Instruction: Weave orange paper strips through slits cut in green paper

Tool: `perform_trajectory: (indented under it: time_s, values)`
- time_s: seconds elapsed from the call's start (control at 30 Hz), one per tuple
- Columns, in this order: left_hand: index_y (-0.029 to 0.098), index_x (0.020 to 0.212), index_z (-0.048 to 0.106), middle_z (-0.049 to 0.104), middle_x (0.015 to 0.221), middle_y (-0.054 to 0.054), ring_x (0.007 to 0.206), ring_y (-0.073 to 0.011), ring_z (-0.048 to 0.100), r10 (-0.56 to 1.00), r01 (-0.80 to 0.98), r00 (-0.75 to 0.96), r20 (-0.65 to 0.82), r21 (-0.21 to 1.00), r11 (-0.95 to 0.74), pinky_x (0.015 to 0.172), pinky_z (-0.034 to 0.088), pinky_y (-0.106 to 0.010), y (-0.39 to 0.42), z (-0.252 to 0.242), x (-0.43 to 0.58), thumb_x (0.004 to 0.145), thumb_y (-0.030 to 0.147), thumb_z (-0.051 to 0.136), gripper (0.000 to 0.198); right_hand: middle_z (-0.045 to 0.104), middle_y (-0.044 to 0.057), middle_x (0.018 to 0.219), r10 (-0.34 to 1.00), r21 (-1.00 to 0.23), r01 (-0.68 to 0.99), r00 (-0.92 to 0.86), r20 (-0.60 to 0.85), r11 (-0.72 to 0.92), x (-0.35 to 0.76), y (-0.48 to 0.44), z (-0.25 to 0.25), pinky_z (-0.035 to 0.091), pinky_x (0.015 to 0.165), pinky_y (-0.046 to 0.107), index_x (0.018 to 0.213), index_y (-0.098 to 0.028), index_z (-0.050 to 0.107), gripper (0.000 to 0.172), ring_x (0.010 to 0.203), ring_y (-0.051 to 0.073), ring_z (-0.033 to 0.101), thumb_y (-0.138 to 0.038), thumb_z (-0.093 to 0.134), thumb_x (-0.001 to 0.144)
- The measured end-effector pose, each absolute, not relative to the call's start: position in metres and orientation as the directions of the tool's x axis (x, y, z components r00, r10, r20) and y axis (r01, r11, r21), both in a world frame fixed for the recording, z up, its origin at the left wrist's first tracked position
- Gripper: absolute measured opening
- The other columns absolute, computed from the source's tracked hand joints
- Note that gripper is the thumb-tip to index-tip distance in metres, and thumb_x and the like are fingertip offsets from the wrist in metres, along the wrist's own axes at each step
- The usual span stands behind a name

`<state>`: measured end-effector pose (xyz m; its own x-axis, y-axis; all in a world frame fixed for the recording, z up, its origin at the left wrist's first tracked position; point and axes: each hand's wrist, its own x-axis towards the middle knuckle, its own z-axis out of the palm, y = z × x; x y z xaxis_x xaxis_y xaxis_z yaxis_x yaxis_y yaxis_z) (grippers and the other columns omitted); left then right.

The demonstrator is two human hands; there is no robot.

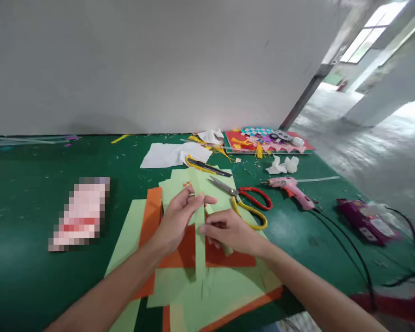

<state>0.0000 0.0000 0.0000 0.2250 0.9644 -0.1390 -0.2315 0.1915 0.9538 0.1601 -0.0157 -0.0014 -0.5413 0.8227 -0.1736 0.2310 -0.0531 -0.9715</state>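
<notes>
My left hand [181, 214] is closed on a long pale green paper strip [200, 249], thumb and fingers pinching its upper part. Lower down, my right hand [228, 230] pinches the edge of the same strip, and another piece of green paper shows beneath its fingers. Under both hands lie orange paper [180, 253] and stacked light green sheets [180, 286]. Scissors [240, 193] with one red and one yellow handle lie partly spread on the sheets, just beyond my right hand. A yellow and black utility knife [207, 166] rests at the far edge of the stack.
A pink glue gun [293, 189] with a black cord lies to the right, near a purple packet [366, 221]. White tissue [176, 154] and a red sheet [231, 138] bearing craft pieces sit by the wall. A blurred-out pink object [81, 212] is at the left.
</notes>
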Motion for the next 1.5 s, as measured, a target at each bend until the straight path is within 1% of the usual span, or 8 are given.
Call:
perform_trajectory:
  time_s: [0.33, 0.47, 0.6, 0.8, 0.93, 1.03, 1.3, 1.5]
  values:
    - [0.018, 0.082, 0.058, 0.072, 0.096, -0.005, 0.097, -0.0207, 0.062, 0.993, -0.509, 0.021, -0.12, 0.853, 0.114, 0.075, 0.046, -0.03, 0.014, 0.0, -0.007, 0.084, 0.03, 0.068, 0.016, 0.054, -0.003, 0.052, 0.835, -0.946, 0.321, -0.509, -0.207, -0.04, 0.17, -0.014, 0.007, 0.036, 0.045, 0.018, 0.061, -0.017, 0.053, 0.035, 0.045, 0.008, 0.048, -0.037, 0.053, 0.09]
    - [0.019, 0.074, 0.055, 0.072, 0.098, -0.003, 0.098, -0.0188, 0.063, 0.985, -0.596, -0.085, -0.148, 0.8, 0.069, 0.076, 0.047, -0.028, 0.026, -0.001, -0.018, 0.078, 0.028, 0.073, 0.021, 0.054, -0.003, 0.053, 0.823, -0.943, 0.331, -0.526, -0.216, -0.036, 0.173, -0.012, 0.005, 0.037, 0.047, 0.018, 0.062, -0.016, 0.054, 0.034, 0.046, 0.007, 0.047, -0.035, 0.052, 0.09]
    - [0.02, 0.071, 0.051, 0.072, 0.104, -0.002, 0.104, -0.0187, 0.062, 0.981, -0.582, -0.147, -0.129, 0.813, 0.02, 0.077, 0.045, -0.027, 0.032, 0.0, -0.026, 0.075, 0.027, 0.075, 0.025, 0.052, -0.004, 0.05, 0.846, -0.938, 0.348, -0.496, -0.196, -0.013, 0.178, -0.009, 0.005, 0.035, 0.048, 0.019, 0.069, -0.016, 0.06, 0.03, 0.046, 0.007, 0.045, -0.034, 0.05, 0.09]
    - [0.021, 0.073, 0.051, 0.071, 0.108, 0.0, 0.102, -0.0132, 0.063, 0.941, -0.555, -0.311, -0.133, 0.829, -0.066, 0.061, 0.043, -0.019, 0.046, -0.003, -0.042, 0.085, 0.024, 0.063, 0.017, 0.05, -0.004, 0.047, 0.901, -0.921, 0.391, -0.4, -0.169, 0.001, 0.189, -0.003, 0.007, 0.032, 0.046, 0.02, 0.071, -0.016, 0.062, 0.025, 0.044, 0.008, 0.046, -0.028, 0.05, 0.089]
    - [0.019, 0.073, 0.052, 0.072, 0.107, -0.004, 0.087, -0.0148, 0.068, 0.957, -0.545, -0.208, -0.201, 0.837, 0.057, 0.065, 0.049, -0.023, 0.044, -0.008, -0.036, 0.085, 0.021, 0.063, 0.016, 0.048, -0.004, 0.047, 0.961, -0.931, 0.364, -0.266, -0.081, 0.023, 0.188, 0.0, 0.003, 0.034, 0.048, 0.021, 0.069, -0.017, 0.059, 0.03, 0.046, 0.009, 0.045, -0.034, 0.047, 0.091]
    - [0.018, 0.079, 0.056, 0.071, 0.11, -0.009, 0.084, -0.0189, 0.07, 0.97, -0.515, -0.087, -0.229, 0.844, 0.153, 0.066, 0.053, -0.028, 0.032, -0.01, -0.021, 0.083, 0.022, 0.066, 0.012, 0.048, -0.004, 0.049, 0.954, -0.931, 0.364, -0.288, -0.081, 0.031, 0.181, -0.002, 0.001, 0.033, 0.047, 0.021, 0.073, -0.017, 0.062, 0.031, 0.046, 0.009, 0.045, -0.04, 0.05, 0.09]
    - [0.019, 0.091, 0.056, 0.065, 0.121, -0.01, 0.102, -0.0247, 0.066, 0.971, -0.352, 0.159, -0.179, 0.909, 0.226, 0.081, 0.053, -0.035, 0.004, -0.001, -0.003, 0.088, 0.038, 0.061, 0.02, 0.047, -0.005, 0.053, 0.922, -0.937, 0.346, -0.376, -0.093, 0.046, 0.164, -0.015, 0.004, 0.032, 0.047, 0.02, 0.065, -0.017, 0.054, 0.025, 0.048, 0.008, 0.044, -0.031, 0.054, 0.087]
    - [0.021, 0.11, 0.054, 0.065, 0.121, -0.011, 0.111, -0.0253, 0.061, 0.982, -0.257, 0.082, -0.168, 0.949, 0.184, 0.093, 0.047, -0.039, 0.006, -0.002, -0.001, 0.087, 0.038, 0.062, 0.03, 0.046, -0.004, 0.055, 0.944, -0.924, 0.381, -0.314, -0.102, 0.027, 0.172, -0.008, -0.003, 0.031, 0.048, 0.021, 0.067, -0.017, 0.054, 0.024, 0.05, 0.009, 0.042, -0.033, 0.053, 0.086]
